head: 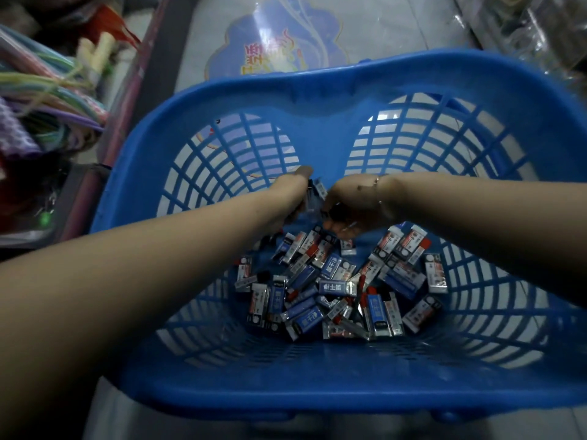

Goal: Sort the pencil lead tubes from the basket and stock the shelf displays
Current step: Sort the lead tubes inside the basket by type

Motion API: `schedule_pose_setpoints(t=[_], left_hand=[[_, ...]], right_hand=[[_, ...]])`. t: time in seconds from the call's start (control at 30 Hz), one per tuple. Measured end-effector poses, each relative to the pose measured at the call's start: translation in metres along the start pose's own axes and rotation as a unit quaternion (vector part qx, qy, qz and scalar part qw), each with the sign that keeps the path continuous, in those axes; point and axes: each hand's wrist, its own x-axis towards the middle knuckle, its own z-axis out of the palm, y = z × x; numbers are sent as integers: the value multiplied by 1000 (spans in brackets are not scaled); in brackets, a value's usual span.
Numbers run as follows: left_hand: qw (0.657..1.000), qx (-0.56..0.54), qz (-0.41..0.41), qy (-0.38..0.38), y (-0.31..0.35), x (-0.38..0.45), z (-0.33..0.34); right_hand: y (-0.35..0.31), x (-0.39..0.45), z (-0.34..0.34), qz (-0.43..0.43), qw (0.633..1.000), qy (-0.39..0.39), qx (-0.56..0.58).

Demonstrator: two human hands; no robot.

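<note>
Left hand grips a few tubes, right hand cupped, grip unclear, and the pile sits just nearer me, closest to the right, axes every which way.

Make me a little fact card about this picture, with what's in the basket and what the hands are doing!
Container: blue basket
Inside: heap of pencil lead tubes, blue-labelled and red-labelled, mixed
Left hand: inside the basket, gripping a few tubes
Right hand: inside the basket above the heap, fingers curled round tubes
Under the basket: pale floor
Left side: shelf with colourful cords
</note>
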Motion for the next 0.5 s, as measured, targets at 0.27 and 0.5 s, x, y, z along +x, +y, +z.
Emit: schedule_pose_setpoints(t=[0.27, 0.5], left_hand=[[946, 320, 35, 32, -5, 4, -48], [739, 672, 50, 31, -22, 19, -61]], right_hand=[[-19, 0, 32, -106, 992, -50, 41], [7, 17, 25, -162, 824, 65, -539]])
